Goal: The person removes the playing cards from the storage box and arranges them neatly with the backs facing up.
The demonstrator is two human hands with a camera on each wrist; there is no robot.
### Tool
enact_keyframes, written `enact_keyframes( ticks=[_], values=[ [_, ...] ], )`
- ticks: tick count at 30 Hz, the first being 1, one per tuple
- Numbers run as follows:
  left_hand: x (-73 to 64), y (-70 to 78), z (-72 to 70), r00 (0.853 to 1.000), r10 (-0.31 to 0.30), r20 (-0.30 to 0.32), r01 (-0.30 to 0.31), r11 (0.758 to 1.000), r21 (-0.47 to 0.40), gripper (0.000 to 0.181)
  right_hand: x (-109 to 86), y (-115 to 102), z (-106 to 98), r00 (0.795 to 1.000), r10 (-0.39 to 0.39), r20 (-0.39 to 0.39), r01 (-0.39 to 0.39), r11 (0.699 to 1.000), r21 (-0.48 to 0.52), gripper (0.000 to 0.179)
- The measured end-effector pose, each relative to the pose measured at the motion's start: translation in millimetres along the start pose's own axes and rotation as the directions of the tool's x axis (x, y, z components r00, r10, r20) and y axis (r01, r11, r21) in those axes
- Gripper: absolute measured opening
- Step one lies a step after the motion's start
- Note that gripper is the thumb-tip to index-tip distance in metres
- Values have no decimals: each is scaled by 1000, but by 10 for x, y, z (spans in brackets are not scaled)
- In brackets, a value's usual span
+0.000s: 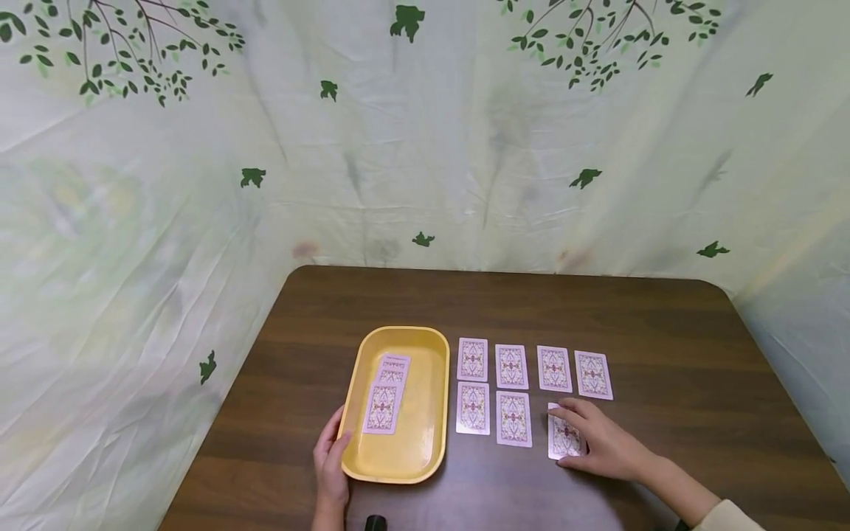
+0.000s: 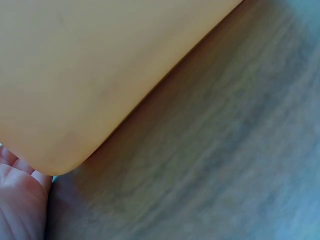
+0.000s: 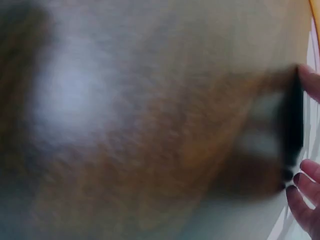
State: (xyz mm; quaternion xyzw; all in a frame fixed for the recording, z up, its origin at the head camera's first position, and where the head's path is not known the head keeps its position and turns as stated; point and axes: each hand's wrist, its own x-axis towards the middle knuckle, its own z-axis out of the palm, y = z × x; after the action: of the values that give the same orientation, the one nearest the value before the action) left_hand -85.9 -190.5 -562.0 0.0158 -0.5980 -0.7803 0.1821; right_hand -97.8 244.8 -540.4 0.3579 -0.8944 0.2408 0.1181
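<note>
My left hand point(image 1: 330, 461) grips the left rim of a yellow tray point(image 1: 434, 442), with the thumb over the edge. In the left wrist view the tray's side point(image 2: 90, 85) fills the upper left, and part of the palm point(image 2: 22, 205) shows below it. A few overlapping playing cards point(image 1: 383, 409) lie in the tray, patterned backs up. Over at the right, my right hand point(image 1: 600, 442) holds a playing card point(image 1: 564, 441) at the table surface, thumb at its near edge and fingers at its far edge. The right wrist view catches only the thumb and fingertips point(image 3: 311, 172) at its border.
Several more face-down cards form a back row point(image 1: 512, 367) right of the tray. Two others, including this card point(image 1: 514, 419), lie left of my right hand. A black object point(image 1: 375, 523) sits at the near edge of the view. Printed fabric point(image 1: 465, 147) hangs behind the brown table point(image 1: 531, 302).
</note>
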Motion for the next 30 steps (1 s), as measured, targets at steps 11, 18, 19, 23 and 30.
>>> enact_keyframes(
  ticks=[11, 18, 19, 23, 30],
  values=[
    [2, -9, 10, 1000, 25, 14, -25, 999, -22, 35, -85, 16, 63, 998, -43, -41, 44, 999, 14, 65],
    [3, -29, 1, 999, 34, 22, -33, 999, -32, 35, -78, 33, 69, 999, -36, -36, 37, 999, 15, 65],
    [3, -27, 3, 999, 32, 22, -32, 999, -30, 35, -73, 39, 69, 999, -37, -36, 37, 999, 15, 64],
    [2, -28, 4, 1000, 27, 16, -27, 999, -22, 36, -53, 56, 76, 999, -27, -34, 27, 1000, 15, 63],
    [1, -32, -6, 999, 33, 14, -32, 999, -25, 35, -6, 86, 78, 1000, 11, -4, -11, 1000, -3, 63]
  ],
)
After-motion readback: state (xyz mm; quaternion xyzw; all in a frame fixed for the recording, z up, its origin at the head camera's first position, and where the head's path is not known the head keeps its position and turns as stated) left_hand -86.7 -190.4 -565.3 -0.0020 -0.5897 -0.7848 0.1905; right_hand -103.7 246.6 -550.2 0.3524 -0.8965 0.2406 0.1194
